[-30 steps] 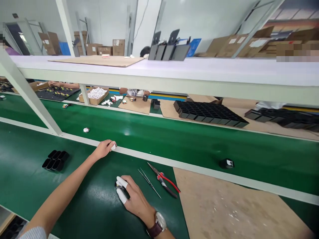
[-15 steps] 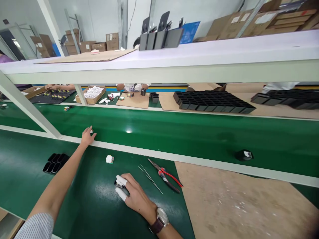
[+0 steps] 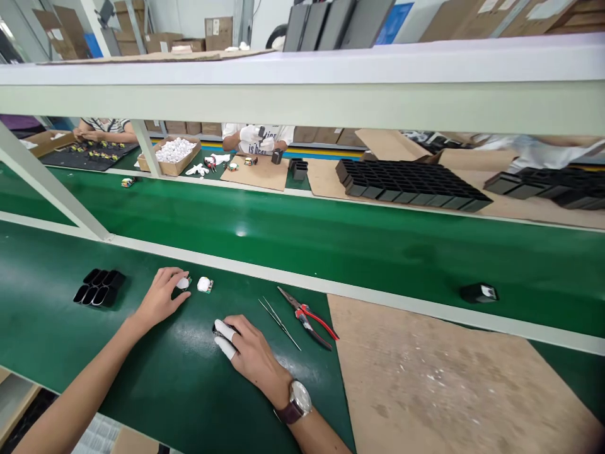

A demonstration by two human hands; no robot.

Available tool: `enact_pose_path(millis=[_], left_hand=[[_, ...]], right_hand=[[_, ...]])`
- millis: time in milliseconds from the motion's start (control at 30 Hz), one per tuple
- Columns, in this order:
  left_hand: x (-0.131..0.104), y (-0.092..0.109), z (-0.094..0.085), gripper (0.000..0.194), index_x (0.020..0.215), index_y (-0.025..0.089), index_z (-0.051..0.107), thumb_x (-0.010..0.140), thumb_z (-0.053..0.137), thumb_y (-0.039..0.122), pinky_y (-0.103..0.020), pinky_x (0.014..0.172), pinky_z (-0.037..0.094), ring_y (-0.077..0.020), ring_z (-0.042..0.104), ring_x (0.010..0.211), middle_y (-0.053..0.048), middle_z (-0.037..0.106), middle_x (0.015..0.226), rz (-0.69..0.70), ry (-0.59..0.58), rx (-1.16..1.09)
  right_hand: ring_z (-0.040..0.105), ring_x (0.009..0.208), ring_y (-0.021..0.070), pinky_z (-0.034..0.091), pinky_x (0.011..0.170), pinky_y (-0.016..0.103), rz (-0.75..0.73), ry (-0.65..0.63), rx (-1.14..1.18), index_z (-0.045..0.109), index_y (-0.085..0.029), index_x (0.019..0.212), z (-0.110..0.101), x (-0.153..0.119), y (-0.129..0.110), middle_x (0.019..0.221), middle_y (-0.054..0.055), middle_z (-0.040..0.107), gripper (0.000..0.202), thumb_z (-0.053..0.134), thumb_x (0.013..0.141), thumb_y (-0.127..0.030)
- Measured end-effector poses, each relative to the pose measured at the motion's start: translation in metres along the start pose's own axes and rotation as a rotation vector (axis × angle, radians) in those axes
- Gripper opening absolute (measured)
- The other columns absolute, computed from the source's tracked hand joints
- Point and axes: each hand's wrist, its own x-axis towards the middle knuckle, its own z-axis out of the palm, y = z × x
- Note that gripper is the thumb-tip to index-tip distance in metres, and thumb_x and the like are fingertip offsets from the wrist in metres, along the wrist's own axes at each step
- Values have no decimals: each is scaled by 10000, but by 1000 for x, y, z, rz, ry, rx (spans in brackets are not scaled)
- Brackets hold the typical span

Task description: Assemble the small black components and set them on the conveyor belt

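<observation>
My left hand [image 3: 164,295] is over the green bench, its thumb and fingers around a small circuit board with a white top [image 3: 183,284]. Just right of it lies a similar white-topped circuit board [image 3: 205,285]. My right hand [image 3: 253,353], with white finger cots on two fingers and a watch at the wrist, grips a small black housing [image 3: 216,329] low over the bench. The fingers hide most of this housing. Tweezers [image 3: 280,323] and red-and-black long-nose pliers [image 3: 307,317] lie beyond my right hand. Several open black housings [image 3: 99,288] stand grouped at the left.
A cardboard sheet [image 3: 425,378] covers the bench at right. Past a pale rail [image 3: 227,269] runs a green belt carrying a black housing [image 3: 479,292] and a small assembly [image 3: 128,182]. A shelf beam [image 3: 302,104] crosses above. Co-workers sit opposite by black housings [image 3: 411,183].
My left hand has come back from the belt over the rail to the bench, bringing a white-topped circuit board beside the other. My right hand keeps its grip. The view has tilted down.
</observation>
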Motion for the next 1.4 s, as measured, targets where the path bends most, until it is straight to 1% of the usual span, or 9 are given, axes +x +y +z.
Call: enact_pose_path(millis=[133, 300, 467, 567, 700, 767, 900, 1000, 1400], left_hand=[[-14, 32, -9, 605, 1441, 296, 532, 904, 762, 453, -445, 1009, 547, -275, 622, 1172, -90, 627, 1345, 10, -164, -260], [-17, 59, 21, 784, 1482, 290, 511, 806, 856, 488, -403, 983, 562, -253, 658, 1116, -90, 668, 1310, 67, -438, -526], [-29, 57, 44, 564, 1383, 263, 607, 878, 795, 428, -388, 971, 565, -228, 678, 1049, -67, 708, 1173, 34, -372, -573], [-38, 55, 44, 587, 1399, 282, 593, 867, 807, 405, -395, 1015, 550, -241, 664, 1129, -76, 668, 1282, 50, -342, -551], [-43, 61, 46, 414, 1333, 275, 618, 935, 723, 322, -394, 1043, 535, -243, 649, 1191, -71, 664, 1298, 82, -320, -517], [-43, 65, 49, 304, 1234, 255, 646, 942, 710, 313, -381, 987, 557, -238, 673, 1120, -61, 691, 1204, 84, -308, -496], [-45, 67, 51, 469, 1290, 256, 598, 880, 787, 380, -380, 953, 567, -249, 676, 1096, -69, 672, 1228, 71, -285, -469], [-45, 66, 49, 388, 1265, 247, 605, 924, 740, 373, -365, 937, 566, -232, 678, 1062, -66, 674, 1195, 83, -286, -479], [-43, 64, 53, 264, 1147, 230, 639, 942, 732, 367, -358, 904, 560, -230, 673, 1034, -59, 691, 1126, 120, -278, -505]], right_hand=[[670, 1021, 224, 601, 856, 373, 14, 1, 32, 542, -192, 1408, 2, -2, -1, 1160, 102, 687, 361, 562, 1053, -250], [685, 1016, 244, 586, 899, 423, 35, -84, -74, 606, -241, 1368, -4, 0, -9, 1189, 101, 704, 328, 564, 1043, -230], [635, 1210, 291, 576, 995, 485, 175, -39, -102, 358, -249, 1579, -31, -19, 0, 1370, 142, 621, 596, 577, 1031, -334], [602, 1237, 327, 540, 1029, 547, 287, 106, -303, 471, -229, 1510, -47, -40, 23, 1337, 164, 615, 491, 550, 1037, -336], [653, 1016, 313, 581, 885, 534, 296, 98, -465, 645, -176, 1293, -53, -51, 43, 1061, 142, 667, 317, 469, 1036, -230], [651, 948, 277, 586, 857, 484, 264, 75, -409, 655, -172, 1245, -52, -47, 35, 991, 114, 655, 301, 447, 1028, -175], [647, 936, 225, 579, 792, 362, 216, 13, -238, 605, -180, 1273, -52, -31, -3, 1059, 100, 635, 300, 447, 1022, -136], [643, 819, 194, 539, 647, 310, 192, -79, -268, 604, -176, 1231, -55, -27, -23, 1115, 105, 621, 293, 431, 1006, -104], [579, 676, 173, 467, 554, 315, 133, -153, -446, 612, -182, 948, -57, -25, -26, 1078, 99, 630, 254, 421, 910, -20]])
